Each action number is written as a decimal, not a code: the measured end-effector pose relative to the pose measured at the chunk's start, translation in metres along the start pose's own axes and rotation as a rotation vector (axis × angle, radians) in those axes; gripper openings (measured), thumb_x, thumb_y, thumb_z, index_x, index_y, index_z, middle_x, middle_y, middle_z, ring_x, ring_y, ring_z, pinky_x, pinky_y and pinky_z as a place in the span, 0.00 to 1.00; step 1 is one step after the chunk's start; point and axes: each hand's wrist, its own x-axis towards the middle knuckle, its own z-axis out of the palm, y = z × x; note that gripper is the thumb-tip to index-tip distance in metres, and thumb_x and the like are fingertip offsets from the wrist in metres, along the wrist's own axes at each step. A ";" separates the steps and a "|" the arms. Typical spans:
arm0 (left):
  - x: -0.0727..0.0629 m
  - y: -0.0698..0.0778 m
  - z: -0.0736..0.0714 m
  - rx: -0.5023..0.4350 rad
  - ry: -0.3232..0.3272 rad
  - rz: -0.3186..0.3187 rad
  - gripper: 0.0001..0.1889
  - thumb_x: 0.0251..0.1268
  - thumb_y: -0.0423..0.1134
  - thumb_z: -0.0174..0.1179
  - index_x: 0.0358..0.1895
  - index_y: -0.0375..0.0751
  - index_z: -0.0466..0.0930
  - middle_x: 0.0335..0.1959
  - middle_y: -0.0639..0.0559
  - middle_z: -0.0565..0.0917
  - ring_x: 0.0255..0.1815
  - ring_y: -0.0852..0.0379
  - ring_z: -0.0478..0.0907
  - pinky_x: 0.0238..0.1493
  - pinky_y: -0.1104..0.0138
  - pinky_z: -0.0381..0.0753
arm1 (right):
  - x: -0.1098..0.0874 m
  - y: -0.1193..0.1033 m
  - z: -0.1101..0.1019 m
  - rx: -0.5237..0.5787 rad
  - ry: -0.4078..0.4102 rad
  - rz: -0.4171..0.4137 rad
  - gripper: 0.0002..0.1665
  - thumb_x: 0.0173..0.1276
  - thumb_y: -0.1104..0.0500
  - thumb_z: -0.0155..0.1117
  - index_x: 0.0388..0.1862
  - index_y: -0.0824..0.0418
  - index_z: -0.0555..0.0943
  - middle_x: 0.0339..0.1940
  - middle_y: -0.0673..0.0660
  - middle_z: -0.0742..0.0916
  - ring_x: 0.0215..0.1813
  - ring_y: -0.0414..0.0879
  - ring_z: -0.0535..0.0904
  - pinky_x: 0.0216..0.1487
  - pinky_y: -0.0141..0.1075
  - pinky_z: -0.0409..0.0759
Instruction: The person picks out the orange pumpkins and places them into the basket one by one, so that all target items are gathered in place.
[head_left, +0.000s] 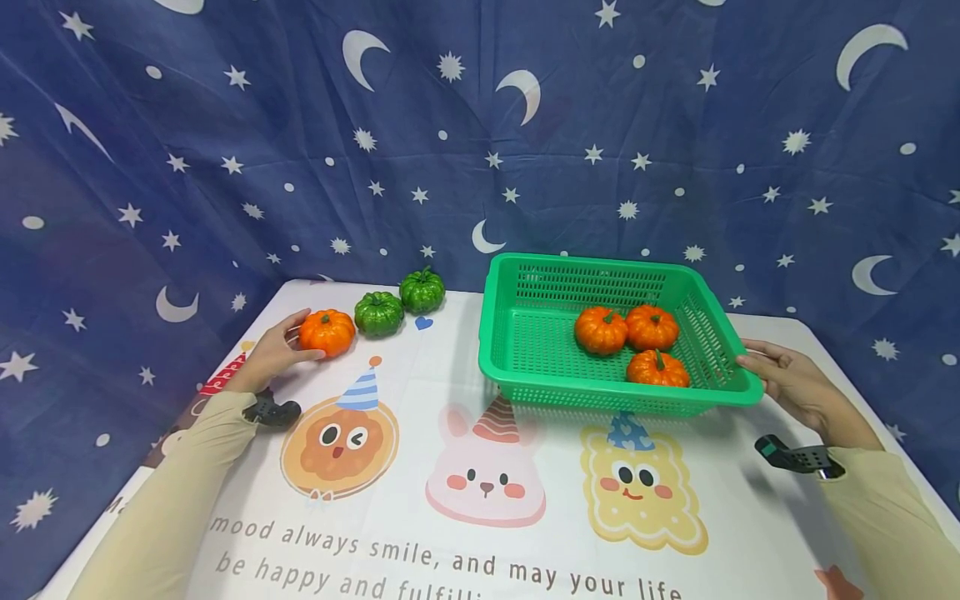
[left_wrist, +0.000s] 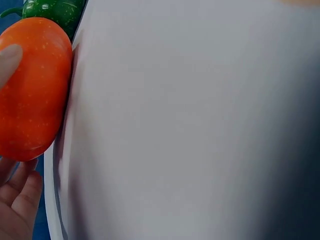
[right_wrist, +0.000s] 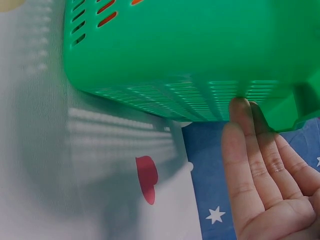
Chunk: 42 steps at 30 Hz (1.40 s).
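Observation:
A small orange pumpkin (head_left: 327,332) is at the table's left side. My left hand (head_left: 272,357) holds it, with the thumb in front and the fingers behind. In the left wrist view the thumb lies across the orange pumpkin (left_wrist: 37,90) and the fingers show at its lower end. Two green pumpkins (head_left: 378,314) sit just right of it. At the right, a green plastic basket (head_left: 600,390) contains three orange pumpkins (head_left: 601,330). My right hand (head_left: 797,385) is at the basket's right end. Its straight fingers (right_wrist: 257,167) touch the slotted wall in the right wrist view.
A white printed cloth (head_left: 420,433) covers the table, with cartoon figures and lettering. Behind the table hangs a blue curtain (head_left: 420,108) with moons and stars. Each wrist wears a black camera strap (head_left: 272,410).

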 end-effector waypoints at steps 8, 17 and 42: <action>0.001 -0.001 0.000 -0.012 -0.004 0.004 0.46 0.58 0.32 0.64 0.74 0.30 0.42 0.74 0.31 0.47 0.73 0.31 0.49 0.72 0.45 0.53 | 0.000 0.001 0.000 0.025 -0.015 -0.014 0.14 0.69 0.64 0.55 0.47 0.46 0.70 0.37 0.37 0.85 0.39 0.31 0.82 0.38 0.24 0.82; -0.001 -0.005 0.002 -0.015 0.045 0.027 0.44 0.56 0.32 0.65 0.73 0.30 0.47 0.73 0.31 0.54 0.71 0.34 0.57 0.69 0.48 0.59 | 0.000 0.002 -0.001 -0.019 -0.009 0.010 0.14 0.69 0.62 0.56 0.47 0.44 0.69 0.37 0.35 0.84 0.39 0.30 0.82 0.38 0.24 0.82; -0.004 0.003 0.000 -0.046 0.237 0.075 0.45 0.51 0.36 0.70 0.70 0.30 0.54 0.70 0.32 0.61 0.70 0.36 0.59 0.70 0.47 0.58 | 0.001 0.000 0.000 -0.029 0.010 0.019 0.14 0.69 0.60 0.58 0.48 0.45 0.68 0.36 0.34 0.83 0.39 0.29 0.82 0.38 0.24 0.82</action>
